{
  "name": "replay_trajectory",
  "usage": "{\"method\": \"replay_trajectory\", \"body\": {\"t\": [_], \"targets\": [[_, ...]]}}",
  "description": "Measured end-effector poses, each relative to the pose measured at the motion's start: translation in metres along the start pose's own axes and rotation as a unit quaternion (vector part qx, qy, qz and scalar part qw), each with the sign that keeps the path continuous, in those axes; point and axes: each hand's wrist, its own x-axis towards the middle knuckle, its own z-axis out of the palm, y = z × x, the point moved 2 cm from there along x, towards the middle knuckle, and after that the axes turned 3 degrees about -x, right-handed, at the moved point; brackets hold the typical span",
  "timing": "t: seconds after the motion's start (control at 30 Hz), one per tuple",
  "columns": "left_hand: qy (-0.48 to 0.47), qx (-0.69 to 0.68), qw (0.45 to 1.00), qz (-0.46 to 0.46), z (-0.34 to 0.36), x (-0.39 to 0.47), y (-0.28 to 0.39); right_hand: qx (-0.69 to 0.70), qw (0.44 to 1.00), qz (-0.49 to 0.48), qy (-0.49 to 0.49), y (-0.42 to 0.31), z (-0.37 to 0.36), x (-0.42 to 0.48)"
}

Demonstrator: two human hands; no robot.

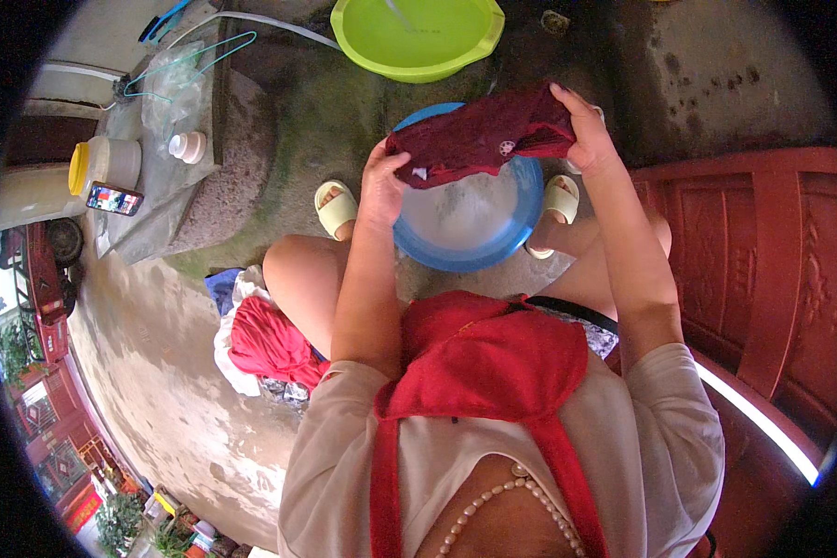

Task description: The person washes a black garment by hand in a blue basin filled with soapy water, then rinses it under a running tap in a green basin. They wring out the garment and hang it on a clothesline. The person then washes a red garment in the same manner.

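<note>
A dark maroon cloth garment [474, 139] with a small round emblem and a white tag is stretched between my two hands. At its left end my left hand [382, 183] grips the edge. My right hand [580, 129] pinches the opposite end, a little higher up. Beneath the garment stands a blue basin [464, 264] holding cloudy, sudsy water [453, 216]. The cloth hides the far part of this basin. Beyond it is a lime-green basin [418, 68], with water in it and a pale hose [279, 24] leading towards its rim.
A heap of clothes [268, 342] lies on the floor by my left leg. On a stone ledge at left are a teal hanger [240, 42], a plastic bag [174, 91], a small white tub [188, 147], a yellow-lidded jar [111, 167] and a phone [114, 199]. Red carved wooden panels [746, 258] stand right.
</note>
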Motion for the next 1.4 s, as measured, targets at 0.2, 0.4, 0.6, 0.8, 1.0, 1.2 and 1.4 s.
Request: {"method": "replay_trajectory", "body": {"t": [0.2,0.4,0.6,0.8,1.0,1.2,1.4], "targets": [[-0.049,0.428,0.898,0.092,0.013,0.000,-0.033,-0.077,0.976,0.093,-0.183,0.008,0.073,-0.028],[-0.108,0.438,0.880,0.148,0.030,-0.003,-0.040,-0.093,0.948,0.100,-0.288,-0.011,0.080,-0.045],[-0.081,0.034,0.994,-0.064,0.027,-0.006,-0.032,-0.130,0.942,0.040,-0.307,-0.033,0.041,-0.032],[-0.116,-0.058,0.991,-0.021,0.020,-0.012,-0.012,-0.447,0.892,-0.066,-0.007,0.003,-0.016,0.010],[-0.092,-0.162,0.974,-0.130,0.036,-0.018,-0.020,-0.397,0.911,-0.109,-0.027,0.056,-0.040,0.030],[-0.065,-0.235,0.957,-0.155,0.042,-0.017,-0.023,-0.571,0.814,-0.005,-0.102,0.101,-0.011,0.004],[-0.055,-0.268,0.954,-0.124,0.036,-0.015,-0.018,-0.225,0.949,0.065,-0.209,0.112,0.016,-0.031]]}}
